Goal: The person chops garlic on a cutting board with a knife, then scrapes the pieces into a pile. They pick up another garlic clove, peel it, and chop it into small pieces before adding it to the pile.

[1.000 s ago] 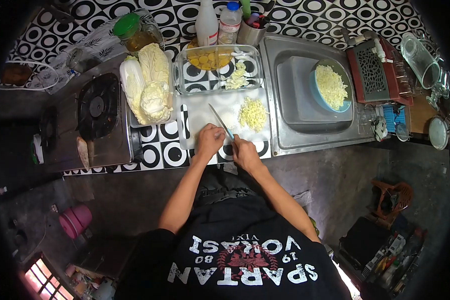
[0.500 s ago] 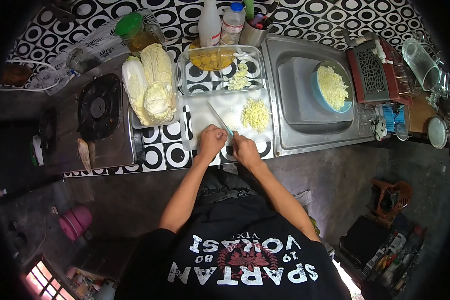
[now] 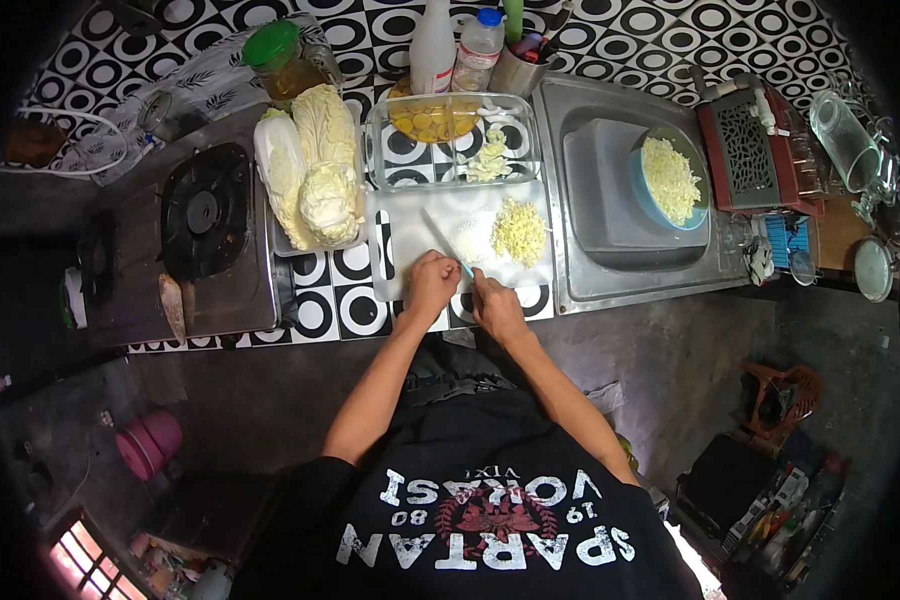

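On the black-and-white patterned counter (image 3: 330,310) lies a white rectangular cutting board (image 3: 410,235) bearing a pile of chopped pale-yellow cabbage (image 3: 520,230), where the left hand (image 3: 433,283) rests curled, its hold unclear, and the right hand (image 3: 495,308) grips a teal-handled kitchen knife (image 3: 445,243).

That counter (image 3: 320,300) is all black-and-white circle tiles, same pattern runs up the wall behind it. My cutting board (image 3: 410,225) is white, and the chopped cabbage (image 3: 519,229) piled on it is pale yellow. Knife (image 3: 446,244) has a teal handle and a silvery blade. Whole cabbages (image 3: 310,175) near the left edge are cream going green. Blue bowl (image 3: 660,205) sits in the steel-grey sink (image 3: 610,270). My shirt (image 3: 470,480) is black with white lettering.
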